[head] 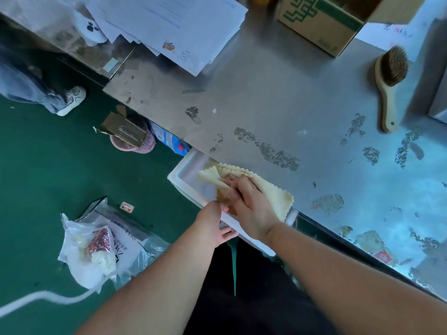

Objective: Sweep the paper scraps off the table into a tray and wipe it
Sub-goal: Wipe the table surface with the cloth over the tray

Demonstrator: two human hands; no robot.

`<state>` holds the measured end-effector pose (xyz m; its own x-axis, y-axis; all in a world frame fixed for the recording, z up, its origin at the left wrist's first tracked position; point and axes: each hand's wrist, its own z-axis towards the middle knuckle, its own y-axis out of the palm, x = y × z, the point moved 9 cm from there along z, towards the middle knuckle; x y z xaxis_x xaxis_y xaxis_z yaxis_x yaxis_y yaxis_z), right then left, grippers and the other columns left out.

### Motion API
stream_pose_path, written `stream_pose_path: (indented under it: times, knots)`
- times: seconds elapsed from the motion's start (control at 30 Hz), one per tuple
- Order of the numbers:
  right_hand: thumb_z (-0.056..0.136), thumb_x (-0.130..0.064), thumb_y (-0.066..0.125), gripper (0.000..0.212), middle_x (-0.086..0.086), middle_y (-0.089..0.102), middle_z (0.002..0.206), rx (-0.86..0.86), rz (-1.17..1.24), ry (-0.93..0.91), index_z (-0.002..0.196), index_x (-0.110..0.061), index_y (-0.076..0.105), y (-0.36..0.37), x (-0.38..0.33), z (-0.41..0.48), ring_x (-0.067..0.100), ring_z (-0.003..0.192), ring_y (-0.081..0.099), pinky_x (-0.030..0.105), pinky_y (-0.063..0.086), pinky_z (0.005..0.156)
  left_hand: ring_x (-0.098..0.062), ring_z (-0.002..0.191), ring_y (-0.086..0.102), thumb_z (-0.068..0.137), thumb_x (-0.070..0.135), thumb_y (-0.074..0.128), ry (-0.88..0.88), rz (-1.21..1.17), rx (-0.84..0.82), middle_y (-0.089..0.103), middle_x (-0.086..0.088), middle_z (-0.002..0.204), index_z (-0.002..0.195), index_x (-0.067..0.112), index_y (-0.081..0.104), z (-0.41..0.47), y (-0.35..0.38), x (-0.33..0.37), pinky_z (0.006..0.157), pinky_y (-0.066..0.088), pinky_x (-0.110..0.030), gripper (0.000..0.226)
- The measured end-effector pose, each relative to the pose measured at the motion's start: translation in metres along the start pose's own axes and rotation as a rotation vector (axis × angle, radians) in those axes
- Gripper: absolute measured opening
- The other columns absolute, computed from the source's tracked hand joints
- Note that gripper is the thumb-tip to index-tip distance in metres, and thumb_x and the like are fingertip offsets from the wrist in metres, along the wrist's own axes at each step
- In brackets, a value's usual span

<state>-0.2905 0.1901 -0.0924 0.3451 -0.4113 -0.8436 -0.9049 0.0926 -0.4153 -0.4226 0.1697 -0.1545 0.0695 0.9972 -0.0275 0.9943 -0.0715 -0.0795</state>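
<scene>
A white tray (186, 169) is held against the near edge of the steel table (278, 100), just below its surface. My left hand (212, 223) grips the tray's near rim, fingers curled under it. My right hand (251, 204) lies flat on a cream cloth (278, 192) with zigzag edges, which hangs from the table edge over the tray. Brown paper scraps (221, 197) lie inside the tray, partly hidden by my hands. One small white scrap (213, 110) sits on the table farther back.
A wooden brush (391, 81) lies at the table's right. A cardboard box (324, 20) and a stack of papers (169, 25) stand at the back. On the green floor are a pink bin (135, 141), plastic bags (101, 243) and a person's shoe (72, 99).
</scene>
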Motion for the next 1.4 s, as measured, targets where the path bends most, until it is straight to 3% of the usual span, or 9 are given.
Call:
stream_pose_path:
  times: [0.13, 0.27, 0.37, 0.63, 0.7, 0.8, 0.97, 1.17, 1.4]
  knots:
    - [0.105, -0.019, 0.045, 0.022, -0.015, 0.051, 0.064, 0.154, 0.566, 0.261, 0.083, -0.015, 0.047, -0.02, 0.003, -0.004, 0.008, 0.059, 0.047, 0.021, 0.042, 0.056, -0.042, 0.105, 0.07, 0.091, 0.009, 0.064, 0.004, 0.033, 0.031, 0.063, -0.02, 0.123, 0.118, 0.003, 0.061, 0.001, -0.006, -0.002, 0.056, 0.062, -0.047, 0.027]
    - [0.097, -0.031, 0.052, 0.029, 0.019, 0.064, 0.089, 0.367, 0.954, 0.483, 0.096, -0.008, 0.07, -0.064, 0.015, -0.003, 0.03, 0.078, 0.058, 0.045, 0.049, 0.073, -0.042, 0.105, 0.067, 0.093, 0.007, 0.063, 0.006, 0.05, 0.047, 0.06, -0.021, 0.122, 0.119, 0.0, 0.059, -0.003, -0.008, -0.002, 0.076, 0.063, -0.054, 0.028]
    - [0.1, -0.034, 0.047, 0.041, 0.018, 0.074, 0.107, 0.327, 1.06, 0.536, 0.115, -0.009, 0.076, -0.092, 0.02, -0.007, 0.033, 0.096, 0.07, 0.047, 0.054, 0.092, -0.042, 0.106, 0.066, 0.092, 0.007, 0.063, 0.025, 0.067, 0.041, 0.06, -0.019, 0.124, 0.12, 0.001, 0.06, -0.004, -0.007, -0.001, 0.073, 0.063, -0.054, 0.028]
    - [0.104, -0.03, 0.043, 0.038, 0.009, 0.077, 0.101, 0.572, 1.11, 0.326, 0.116, -0.01, 0.072, -0.21, 0.02, -0.018, 0.025, 0.093, 0.075, 0.031, 0.06, 0.075, -0.045, 0.103, 0.069, 0.092, 0.006, 0.063, 0.061, 0.1, 0.028, 0.061, -0.022, 0.126, 0.121, 0.0, 0.06, -0.009, -0.007, -0.001, 0.063, 0.062, -0.05, 0.03]
    - [0.1, -0.033, 0.048, 0.04, 0.011, 0.074, 0.113, 0.723, 1.056, 0.245, 0.124, -0.008, 0.069, -0.252, 0.027, -0.021, 0.027, 0.104, 0.072, 0.035, 0.058, 0.084, -0.044, 0.1, 0.069, 0.092, 0.007, 0.063, 0.062, 0.105, 0.025, 0.061, -0.022, 0.125, 0.121, 0.0, 0.06, -0.009, -0.005, -0.001, 0.057, 0.062, -0.047, 0.03]
    - [0.082, -0.038, 0.07, 0.038, 0.01, 0.065, 0.094, 0.985, 0.844, 0.172, 0.101, -0.005, 0.068, -0.309, 0.039, -0.03, 0.021, 0.087, 0.064, 0.036, 0.05, 0.077, -0.043, 0.1, 0.069, 0.093, 0.008, 0.063, 0.063, 0.108, 0.041, 0.062, -0.023, 0.123, 0.119, 0.0, 0.059, -0.008, -0.006, -0.001, 0.056, 0.061, -0.047, 0.028]
    - [0.097, -0.029, 0.042, 0.018, -0.013, 0.043, 0.079, 1.258, 0.301, 0.125, 0.08, -0.028, 0.039, -0.355, 0.027, -0.044, -0.002, 0.069, 0.042, 0.02, 0.038, 0.071, -0.043, 0.097, 0.071, 0.092, 0.007, 0.063, 0.058, 0.085, 0.06, 0.064, -0.023, 0.117, 0.116, 0.0, 0.059, 0.0, -0.006, -0.002, 0.066, 0.063, -0.05, 0.025]
    - [0.104, -0.038, 0.039, 0.026, 0.001, 0.054, 0.1, 0.897, -0.142, 0.28, 0.111, -0.015, 0.049, -0.341, 0.083, 0.014, 0.019, 0.09, 0.047, 0.034, 0.034, 0.076, -0.043, 0.102, 0.072, 0.093, 0.006, 0.061, 0.056, 0.06, 0.061, 0.066, -0.023, 0.112, 0.118, 0.0, 0.057, 0.011, -0.006, -0.002, 0.079, 0.063, -0.054, 0.026]
    - [0.104, -0.031, 0.042, 0.016, 0.01, 0.05, 0.109, 0.634, -0.298, 0.234, 0.098, -0.017, 0.044, -0.307, 0.114, 0.066, 0.034, 0.112, 0.048, 0.037, 0.034, 0.087, -0.038, 0.1, 0.072, 0.094, 0.008, 0.06, 0.054, 0.072, 0.048, 0.071, -0.023, 0.107, 0.12, 0.0, 0.058, 0.016, -0.004, -0.003, 0.063, 0.065, -0.048, 0.027]
